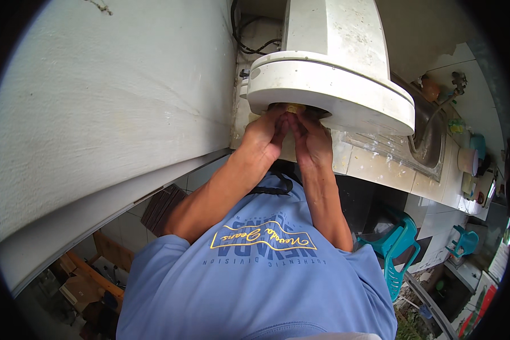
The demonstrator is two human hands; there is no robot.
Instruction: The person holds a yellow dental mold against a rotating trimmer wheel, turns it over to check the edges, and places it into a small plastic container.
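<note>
A white rounded appliance (328, 88) with a stained casing stands before me, and its near side has a dark opening. At that opening both my hands meet, fingers bent inward. Between the fingertips shows a small yellowish piece (294, 107), whose kind I cannot make out. My left hand (264, 131) pinches at it from the left, with fingertips partly inside the opening. From the other side my right hand (314, 137) closes on the same piece, its fingers pressed together close to the left ones. The appliance's rim hides some of the fingertips.
A pale wall (113, 85) rises close on the left. Black cables (249, 39) hang behind the appliance. To the right, a tiled counter (379, 167) holds a metal sink (430, 136) with a hose. Teal plastic chairs (399, 241) stand below, at the right.
</note>
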